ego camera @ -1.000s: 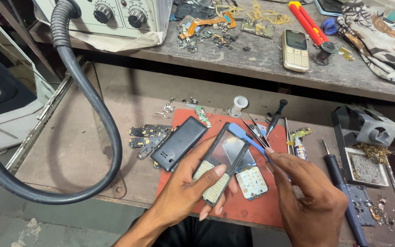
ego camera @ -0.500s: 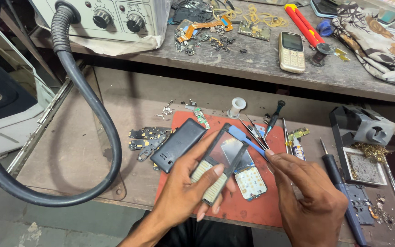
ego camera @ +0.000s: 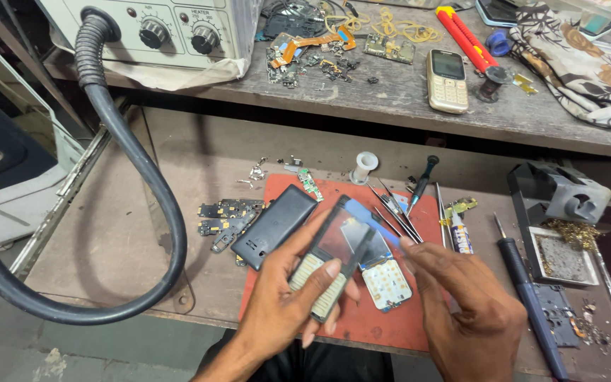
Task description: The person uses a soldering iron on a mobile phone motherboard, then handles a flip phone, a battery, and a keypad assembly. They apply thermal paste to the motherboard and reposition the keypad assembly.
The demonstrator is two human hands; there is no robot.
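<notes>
My left hand grips a black keypad phone front, tilted above the red work mat. A blue plastic pry tool is pinched in my right hand, its tip resting against the phone's upper edge. Under the phone lies a phone circuit board with a keypad grid. A black phone back cover rests at the mat's left edge.
Tweezers, a screwdriver and a small glue tube lie on the mat. Circuit-board pieces sit to the left. A soldering iron and stand are at right. A hot-air station, black hose and beige phone are behind.
Both hands have stayed almost still on the phone and pry tool; the view has shifted slightly.
</notes>
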